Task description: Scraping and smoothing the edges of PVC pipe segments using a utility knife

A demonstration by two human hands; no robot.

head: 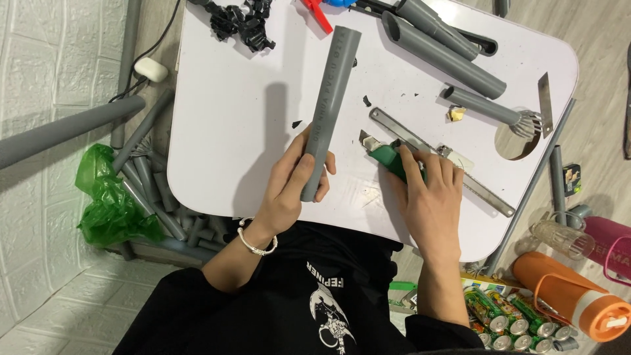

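Left hand (pixel 289 187): our fingers clamp the grey pipe (pixel 332 108) above the desk (pixel 230 118).
Right hand (pixel 430 194): fingers closed over the green cutter (pixel 388 160), body mostly hidden.

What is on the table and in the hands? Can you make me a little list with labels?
Left hand: holds a long grey pipe above the table
Right hand: grips a green utility knife, blade out, on the table
Table: white, rounded corners
Beside the knife: a metal saw blade
Far edge: more grey pipes, black plastic parts
Floor, left: green plastic bag
Floor, right: orange bottle, drink cans
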